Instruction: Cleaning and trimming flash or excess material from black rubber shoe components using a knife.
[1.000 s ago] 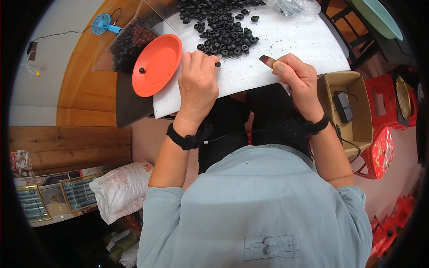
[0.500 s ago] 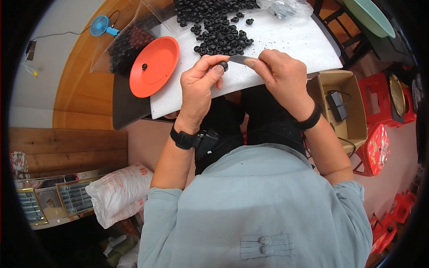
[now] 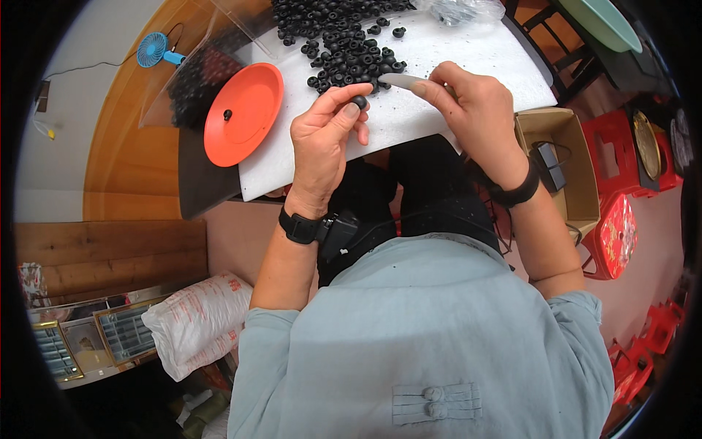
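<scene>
Between the thumb and fingers of my left hand (image 3: 322, 135) I pinch a small round black part (image 3: 359, 102). My right hand (image 3: 475, 110) is closed round a knife, whose grey blade (image 3: 401, 80) points left. A gap separates the blade from the black part. Beyond my hands, a heap of similar black parts (image 3: 351, 58) with ring-shaped ends lies on the white foam sheet (image 3: 453, 58). On the left stands an orange-red plate (image 3: 245, 139) with one small black piece (image 3: 227, 115) on it. The knife's handle is hidden in my fist.
A clear bin (image 3: 197, 80) of black parts leans behind the plate, near a small blue fan (image 3: 153, 50). A clear plastic bag (image 3: 461, 11) sits at the far edge. To the right are a cardboard box (image 3: 570, 139) and red stools (image 3: 613, 234). Black specks dot the foam.
The knife has moved right and away from the black part, with its blade now apart from it. My left hand still pinches the part. The whole view has shifted slightly.
</scene>
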Motion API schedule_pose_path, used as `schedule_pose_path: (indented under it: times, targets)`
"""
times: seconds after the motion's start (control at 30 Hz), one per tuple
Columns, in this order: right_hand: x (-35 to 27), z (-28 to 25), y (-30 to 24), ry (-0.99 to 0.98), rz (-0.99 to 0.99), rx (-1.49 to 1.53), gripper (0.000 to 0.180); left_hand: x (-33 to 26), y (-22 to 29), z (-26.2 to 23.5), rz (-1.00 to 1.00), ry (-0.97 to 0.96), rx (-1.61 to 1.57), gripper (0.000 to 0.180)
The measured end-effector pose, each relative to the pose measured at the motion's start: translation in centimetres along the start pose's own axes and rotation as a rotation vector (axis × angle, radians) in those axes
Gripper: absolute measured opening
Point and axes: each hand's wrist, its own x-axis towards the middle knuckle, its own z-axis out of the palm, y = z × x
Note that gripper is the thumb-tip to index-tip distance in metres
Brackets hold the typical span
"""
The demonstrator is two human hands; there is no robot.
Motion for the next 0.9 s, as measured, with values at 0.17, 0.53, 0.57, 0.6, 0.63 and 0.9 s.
schedule_pose_path:
  times: [0.17, 0.53, 0.57, 0.6, 0.63, 0.9]
  targets:
    - [-0.4, 0.9, -0.7, -0.177, 0.168, 0.432, 0.034, 0.1, -0.4, 0.2, -0.025, 0.012, -0.066, 0.028]
    - [-0.6, 1.2, -0.8, -0.200, 0.160, 0.350, 0.038, 0.0, -0.4, -0.2, -0.014, -0.033, -0.046, 0.032]
    - [-0.7, 1.3, -0.9, -0.195, 0.158, 0.344, 0.038, 0.0, -0.4, -0.2, -0.016, -0.032, -0.046, 0.032]
    - [-0.7, 1.3, -0.8, -0.196, 0.159, 0.345, 0.038, -0.1, -0.4, -0.2, -0.015, -0.036, -0.043, 0.032]
    - [-0.8, 1.3, -0.8, -0.189, 0.145, 0.330, 0.038, -0.1, -0.4, -0.2, -0.013, -0.039, -0.039, 0.032]
    - [-1.1, 1.5, -0.7, -0.171, 0.109, 0.324, 0.038, -0.2, -0.5, -0.1, -0.005, -0.044, -0.049, 0.032]
